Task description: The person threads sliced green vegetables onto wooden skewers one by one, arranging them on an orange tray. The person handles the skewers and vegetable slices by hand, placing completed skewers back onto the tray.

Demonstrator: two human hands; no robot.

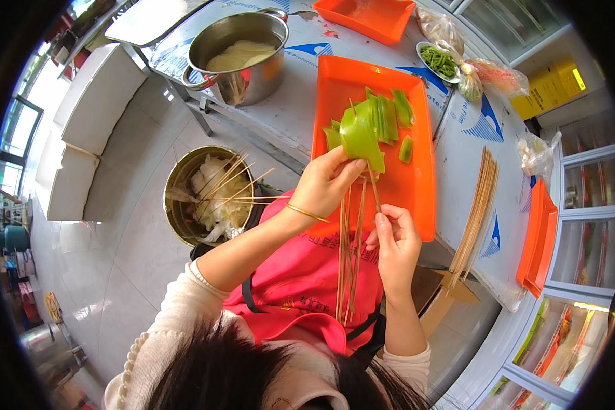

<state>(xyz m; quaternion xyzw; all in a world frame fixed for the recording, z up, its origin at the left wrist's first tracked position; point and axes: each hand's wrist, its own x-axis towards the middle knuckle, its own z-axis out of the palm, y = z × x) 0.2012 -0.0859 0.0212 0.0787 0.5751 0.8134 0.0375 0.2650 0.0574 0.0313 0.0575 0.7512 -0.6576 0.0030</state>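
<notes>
My left hand, a gold bangle at its wrist, pinches the lower edge of a broad, thin green vegetable slice. A bamboo skewer runs up to that slice from my right hand, whose thumb and fingers grip the stick. What looks like the skewer's tip pokes out near the slice's top. Both hands are over the near part of an orange plastic tray. More green slices lie stacked inside it, partly hidden by the held one. Several skewers extend from the tray over the red apron.
A steel pot of pale slices stands on the film-covered metal table. Below is a bin with discarded skewers. To the right are a skewer bundle and another orange tray; a plate of cut green vegetables sits behind.
</notes>
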